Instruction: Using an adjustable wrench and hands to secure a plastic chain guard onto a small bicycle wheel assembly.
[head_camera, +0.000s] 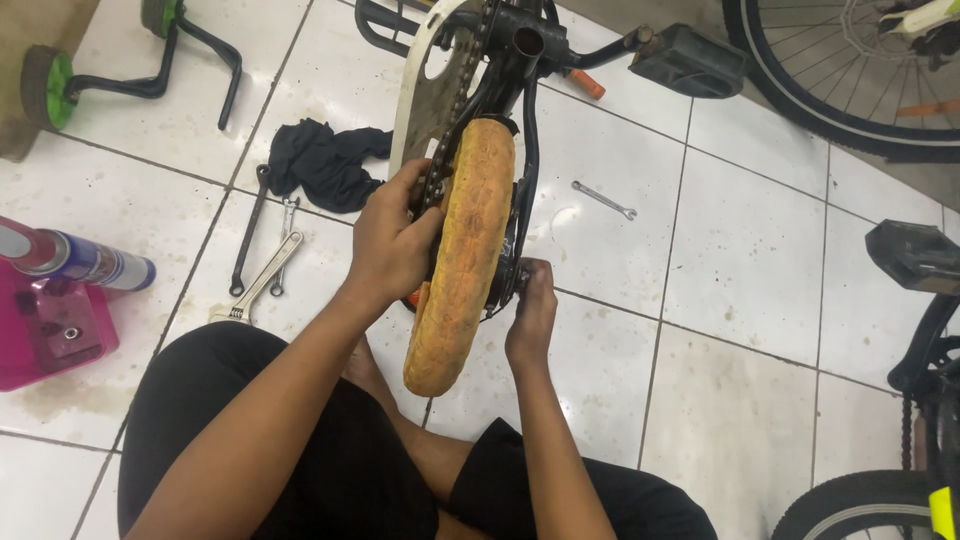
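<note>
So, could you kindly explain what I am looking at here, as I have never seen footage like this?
This is one picture from a camera worn on a person's head, looking down at their own bare hands; there is no machine. They sit on a white tiled floor before a small upturned bicycle. The left hand grips beside the orange tyre, at the chain and white chain guard. The right hand touches the wheel's axle on the other side. On the floor lie a black cloth, an adjustable wrench, a small spanner, a spray can and training wheels.
</note>
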